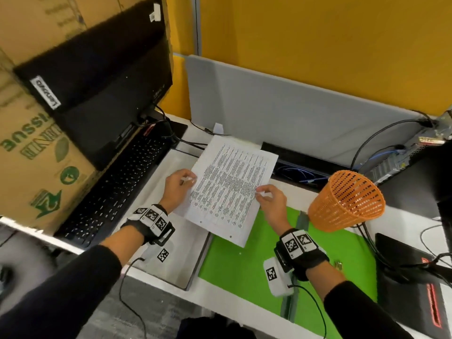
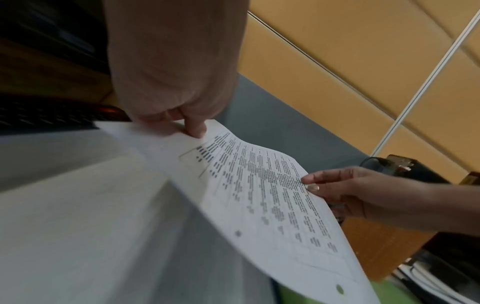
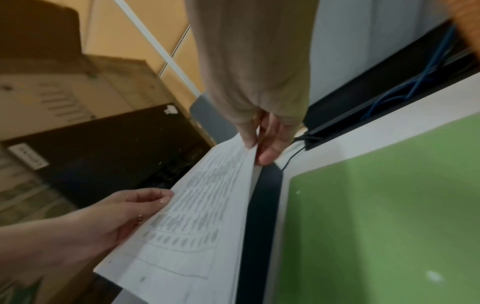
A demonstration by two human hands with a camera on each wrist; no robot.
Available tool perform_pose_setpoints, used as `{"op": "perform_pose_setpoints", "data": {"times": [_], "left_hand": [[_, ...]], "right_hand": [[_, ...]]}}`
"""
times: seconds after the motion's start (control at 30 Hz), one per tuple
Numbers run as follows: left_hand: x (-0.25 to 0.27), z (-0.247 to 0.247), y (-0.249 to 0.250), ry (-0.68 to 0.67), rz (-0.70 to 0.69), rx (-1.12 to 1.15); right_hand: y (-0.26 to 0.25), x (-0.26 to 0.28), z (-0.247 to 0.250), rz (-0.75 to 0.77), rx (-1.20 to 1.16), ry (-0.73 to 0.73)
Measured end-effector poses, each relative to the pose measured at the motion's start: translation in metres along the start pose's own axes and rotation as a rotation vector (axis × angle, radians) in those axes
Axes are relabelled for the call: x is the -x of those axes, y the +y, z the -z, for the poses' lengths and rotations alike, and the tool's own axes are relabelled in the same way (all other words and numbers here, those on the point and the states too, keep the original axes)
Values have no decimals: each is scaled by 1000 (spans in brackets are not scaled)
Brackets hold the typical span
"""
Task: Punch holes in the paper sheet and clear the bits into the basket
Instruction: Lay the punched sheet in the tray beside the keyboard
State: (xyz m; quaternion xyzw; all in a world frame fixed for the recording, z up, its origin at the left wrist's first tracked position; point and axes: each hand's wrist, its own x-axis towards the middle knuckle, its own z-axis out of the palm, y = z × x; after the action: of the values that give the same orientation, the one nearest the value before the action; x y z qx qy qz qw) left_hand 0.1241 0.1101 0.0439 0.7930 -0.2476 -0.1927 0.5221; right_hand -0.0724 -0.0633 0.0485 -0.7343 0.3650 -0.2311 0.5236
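Overhead, the paper sheet (image 1: 230, 184) hangs between both hands above the desk, long axis running away from the person; the basket (image 1: 347, 201) lies tipped nearer the right hand (image 1: 271, 199). Left-wrist view: left hand (image 2: 179, 123) pinches one edge. Right-wrist view: the right pinches the opposite edge.

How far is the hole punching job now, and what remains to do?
Done, it seems: the paper sheet already has two punched holes near its lower edge. In hand: the left hand and right hand each pinch a side of the sheet, holding it above the desk. Left: at least one small white bit lies on the green mat, not in the orange basket. No punch is clearly visible.
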Motion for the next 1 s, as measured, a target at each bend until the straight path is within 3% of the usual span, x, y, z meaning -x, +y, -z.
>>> {"op": "perform_pose_setpoints", "data": {"times": [0.13,0.27,0.5,0.63,0.8,0.9,1.0], "left_hand": [[13,47,-41,87,79,-293],[30,76,-71,64,181,-515],[42,77,-79,-145,323,-649],[40,79,-79,-251,365,-751],[32,73,-63,-252,308,-876],[21,55,-48,-241,177,-913],[8,22,-22,-277,31,-918]], "right_hand": [[0,1,-58,-58,86,-231],[0,13,-107,-80,255,-432],[-5,29,-140,-207,586,-676],[-8,33,-140,-234,745,-732],[-1,26,-130,-130,692,-674],[-2,21,-115,-45,571,-448],[1,13,-86,-13,519,-319]]}}
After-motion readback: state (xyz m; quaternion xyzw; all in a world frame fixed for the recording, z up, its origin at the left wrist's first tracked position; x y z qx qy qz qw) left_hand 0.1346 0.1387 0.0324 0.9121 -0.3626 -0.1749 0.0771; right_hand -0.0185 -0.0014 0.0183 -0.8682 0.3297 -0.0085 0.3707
